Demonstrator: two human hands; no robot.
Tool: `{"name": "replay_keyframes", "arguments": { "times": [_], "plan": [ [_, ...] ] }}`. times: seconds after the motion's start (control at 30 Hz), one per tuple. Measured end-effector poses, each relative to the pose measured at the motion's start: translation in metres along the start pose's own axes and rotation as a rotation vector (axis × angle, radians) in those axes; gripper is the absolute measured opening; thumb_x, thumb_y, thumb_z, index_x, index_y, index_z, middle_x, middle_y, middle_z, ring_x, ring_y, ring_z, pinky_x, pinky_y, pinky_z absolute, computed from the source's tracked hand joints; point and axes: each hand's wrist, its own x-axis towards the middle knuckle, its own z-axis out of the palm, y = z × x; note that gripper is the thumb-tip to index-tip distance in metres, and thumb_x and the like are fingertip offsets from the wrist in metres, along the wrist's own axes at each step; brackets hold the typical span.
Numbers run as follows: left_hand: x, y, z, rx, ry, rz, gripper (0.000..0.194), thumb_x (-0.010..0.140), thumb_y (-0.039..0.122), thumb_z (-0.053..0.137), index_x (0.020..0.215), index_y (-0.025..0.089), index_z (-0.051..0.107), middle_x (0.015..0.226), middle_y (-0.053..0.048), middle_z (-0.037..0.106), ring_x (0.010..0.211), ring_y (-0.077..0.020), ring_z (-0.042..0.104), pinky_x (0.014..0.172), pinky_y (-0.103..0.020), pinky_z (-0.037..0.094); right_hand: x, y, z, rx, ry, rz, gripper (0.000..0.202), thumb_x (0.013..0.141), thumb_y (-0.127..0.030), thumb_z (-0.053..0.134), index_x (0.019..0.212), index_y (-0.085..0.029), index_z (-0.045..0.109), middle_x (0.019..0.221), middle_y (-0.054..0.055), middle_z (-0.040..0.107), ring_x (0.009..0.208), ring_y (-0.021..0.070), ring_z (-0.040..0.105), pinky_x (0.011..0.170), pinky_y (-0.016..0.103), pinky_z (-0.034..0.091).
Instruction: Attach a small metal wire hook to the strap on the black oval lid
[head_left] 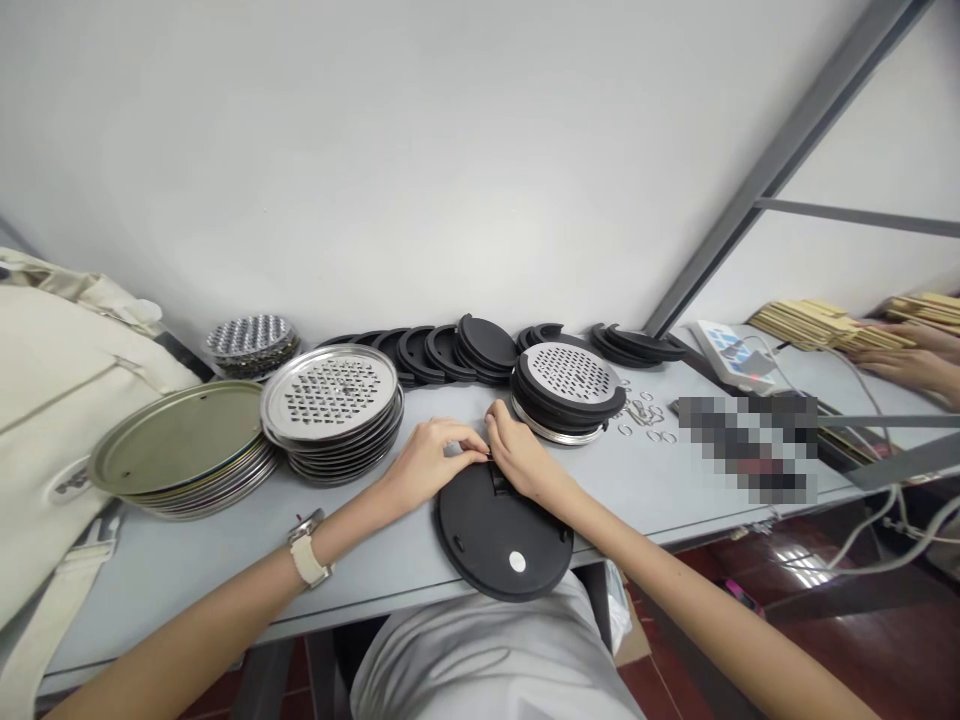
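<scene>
A black round disc (504, 545) with a white round sticker lies at the table's front edge, partly overhanging it. At its far rim, beside a small slot, both hands meet. My left hand (431, 460) pinches thumb and fingertips together there; a tiny thin piece may be between them, too small to name. My right hand (517, 455) is closed over the disc's upper right rim, its fingertips touching the same spot. Just beyond stands a stack of black rings and discs topped by a perforated metal grater plate (571, 372). Small metal rings (645, 412) lie scattered to its right.
Left of my hands stand a stack of grater plates (337, 395), olive round trays (180, 440) and a cream bag (67, 370). Black discs (484, 343) line the wall. At right are a sloping grey frame (780, 170), a scale (731, 355), cables and another person's hand (911, 355).
</scene>
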Motion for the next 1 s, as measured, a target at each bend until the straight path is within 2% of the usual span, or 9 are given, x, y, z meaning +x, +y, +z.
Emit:
{"name": "replay_keyframes", "arguments": {
  "times": [0.1, 0.2, 0.33, 0.43, 0.6, 0.83, 1.0],
  "plan": [
    [0.001, -0.001, 0.000, 0.020, 0.018, 0.023, 0.012, 0.079, 0.012, 0.063, 0.079, 0.020, 0.072, 0.084, 0.000, 0.072, 0.081, -0.0157, 0.062, 0.081, -0.027, 0.043, 0.001, -0.001, -0.002, -0.075, -0.015, -0.016, 0.023, 0.097, -0.020, 0.021, 0.105, -0.015, 0.042, 0.095, 0.012, 0.051, 0.067, 0.0177, 0.049, 0.063, 0.029, 0.038],
    [0.001, -0.002, 0.001, 0.038, 0.034, 0.062, 0.012, 0.079, 0.010, 0.064, 0.078, 0.019, 0.071, 0.081, 0.000, 0.071, 0.079, -0.0154, 0.061, 0.080, -0.028, 0.043, 0.003, -0.003, -0.006, 0.025, -0.034, 0.069, 0.025, 0.098, -0.023, 0.022, 0.110, -0.016, 0.042, 0.092, 0.010, 0.053, 0.070, 0.0178, 0.052, 0.066, 0.029, 0.040],
    [-0.002, -0.003, 0.006, 0.098, 0.072, 0.135, 0.011, 0.079, 0.009, 0.064, 0.078, 0.018, 0.071, 0.080, -0.001, 0.070, 0.080, -0.0162, 0.060, 0.083, -0.030, 0.042, 0.006, -0.004, -0.008, 0.227, -0.016, 0.219, 0.032, 0.100, -0.031, 0.017, 0.097, -0.019, 0.047, 0.082, 0.006, 0.056, 0.074, 0.0187, 0.057, 0.069, 0.029, 0.042],
    [-0.004, -0.003, 0.009, 0.133, 0.089, 0.172, 0.010, 0.080, 0.010, 0.064, 0.079, 0.017, 0.071, 0.080, -0.002, 0.069, 0.082, -0.0173, 0.060, 0.083, -0.032, 0.042, 0.007, -0.005, -0.007, 0.247, 0.006, 0.287, 0.035, 0.101, -0.033, 0.015, 0.089, -0.021, 0.046, 0.079, 0.005, 0.057, 0.075, 0.0190, 0.059, 0.068, 0.029, 0.041],
    [-0.003, -0.002, 0.009, 0.045, 0.104, 0.096, 0.010, 0.078, 0.012, 0.066, 0.081, 0.019, 0.072, 0.083, -0.001, 0.072, 0.083, -0.0170, 0.062, 0.083, -0.030, 0.044, 0.008, -0.008, -0.005, 0.222, -0.002, 0.335, 0.020, 0.098, -0.026, 0.025, 0.088, -0.021, 0.042, 0.066, 0.001, 0.053, 0.060, 0.0189, 0.056, 0.059, 0.028, 0.035],
    [0.000, -0.006, 0.004, -0.040, 0.032, -0.025, 0.009, 0.080, 0.018, 0.064, 0.084, 0.021, 0.072, 0.089, 0.001, 0.073, 0.085, -0.0157, 0.064, 0.081, -0.025, 0.046, 0.009, -0.006, -0.003, 0.224, -0.036, 0.379, 0.014, 0.097, -0.023, 0.027, 0.090, -0.020, 0.039, 0.062, -0.001, 0.050, 0.059, 0.0178, 0.054, 0.057, 0.026, 0.031],
    [-0.002, -0.002, 0.002, -0.018, 0.021, 0.010, 0.008, 0.081, 0.018, 0.063, 0.084, 0.020, 0.070, 0.090, 0.000, 0.072, 0.087, -0.0159, 0.063, 0.083, -0.026, 0.044, 0.006, -0.009, -0.010, 0.258, -0.039, 0.316, 0.018, 0.099, -0.026, 0.024, 0.089, -0.020, 0.039, 0.067, 0.000, 0.051, 0.063, 0.0175, 0.055, 0.060, 0.027, 0.033]
  ]
}}
